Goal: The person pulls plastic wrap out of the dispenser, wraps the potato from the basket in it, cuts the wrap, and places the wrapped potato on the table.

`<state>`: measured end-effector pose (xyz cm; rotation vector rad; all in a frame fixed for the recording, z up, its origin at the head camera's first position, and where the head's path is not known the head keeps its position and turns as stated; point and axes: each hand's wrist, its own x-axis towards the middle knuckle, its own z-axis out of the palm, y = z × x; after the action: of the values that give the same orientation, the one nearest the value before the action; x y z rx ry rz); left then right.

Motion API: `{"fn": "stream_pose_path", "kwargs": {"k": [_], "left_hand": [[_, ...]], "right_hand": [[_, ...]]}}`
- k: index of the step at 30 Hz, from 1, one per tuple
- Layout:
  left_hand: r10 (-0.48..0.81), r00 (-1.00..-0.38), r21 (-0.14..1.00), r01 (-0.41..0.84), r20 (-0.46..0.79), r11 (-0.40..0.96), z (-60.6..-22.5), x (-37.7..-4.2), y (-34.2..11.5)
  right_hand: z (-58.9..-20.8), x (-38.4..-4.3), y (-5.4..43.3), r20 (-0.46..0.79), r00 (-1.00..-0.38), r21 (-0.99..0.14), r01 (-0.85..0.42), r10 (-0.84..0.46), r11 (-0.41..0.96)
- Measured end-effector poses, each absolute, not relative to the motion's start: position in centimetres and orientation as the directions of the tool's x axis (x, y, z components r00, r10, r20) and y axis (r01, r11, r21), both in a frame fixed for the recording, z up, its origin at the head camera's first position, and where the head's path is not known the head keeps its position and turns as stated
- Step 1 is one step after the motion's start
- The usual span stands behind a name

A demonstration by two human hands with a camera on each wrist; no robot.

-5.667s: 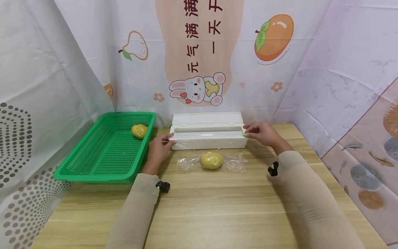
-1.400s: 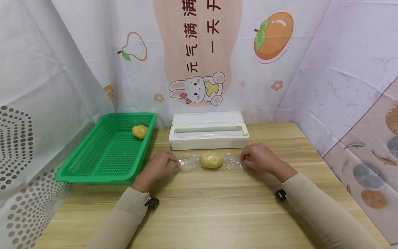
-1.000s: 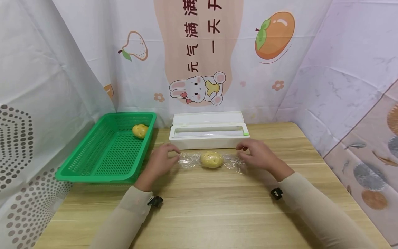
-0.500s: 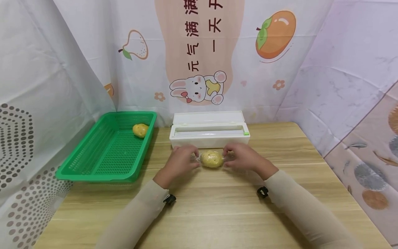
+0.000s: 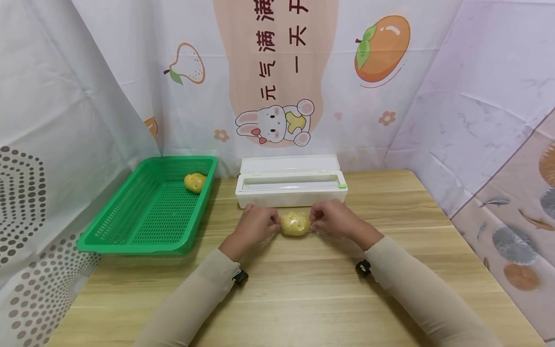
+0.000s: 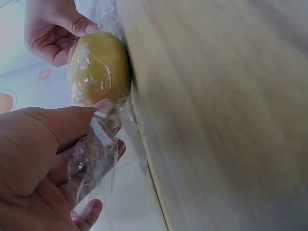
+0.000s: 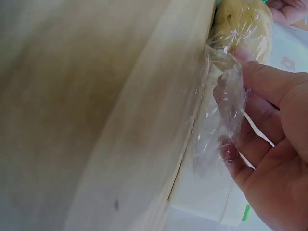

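A yellow potato [image 5: 295, 224] wrapped in clear plastic wrap [image 6: 96, 156] lies on the wooden table, between both hands. My left hand [image 5: 256, 225] pinches the twisted wrap close against the potato's left end, thumb at its skin in the left wrist view. On the other side my right hand [image 5: 336, 220] pinches the right tail of wrap [image 7: 226, 110]; the loose film hangs over its fingers. Just behind, the white cling film box [image 5: 291, 198] stands with its lid up, a roll inside and a green slider [image 5: 342, 186] at its right end.
At the left stands a green perforated basket [image 5: 143, 248] with another potato [image 5: 195, 182] near its right wall. A printed curtain [image 5: 191, 111] hangs behind the table [image 5: 303, 308] and along both sides. Each wrist wears a small black camera.
Both hands left the box and went to the ends of the wrap. They then slid inward, gathering and pinching it beside the potato. The slider's green end now shows uncovered.
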<state>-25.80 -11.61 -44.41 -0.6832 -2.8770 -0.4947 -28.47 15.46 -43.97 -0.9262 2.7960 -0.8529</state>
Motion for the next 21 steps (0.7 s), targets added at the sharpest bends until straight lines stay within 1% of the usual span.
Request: {"fn": "stream_pose_path", "kwargs": {"k": [6, 12, 21], "left_hand": [[0.428, -0.879, 0.306, 0.474, 0.207, 0.825, -44.2, -25.4, -11.7], [0.456, -0.872, 0.331, 0.490, 0.179, 0.807, -43.8, -24.3, -11.8], [0.509, -0.844, 0.291, 0.536, 0.168, 0.793, -43.4, -22.6, -12.0]], "right_hand": [[-44.1, -28.3, 15.9, 0.087, -0.798, -0.541, -0.541, -0.597, 0.644], [-43.8, -27.3, 16.2, 0.092, -0.781, -0.557, -0.555, -0.618, 0.618], [-43.3, -24.8, 16.2, 0.107, -0.768, -0.516, -0.586, -0.632, 0.625]]}}
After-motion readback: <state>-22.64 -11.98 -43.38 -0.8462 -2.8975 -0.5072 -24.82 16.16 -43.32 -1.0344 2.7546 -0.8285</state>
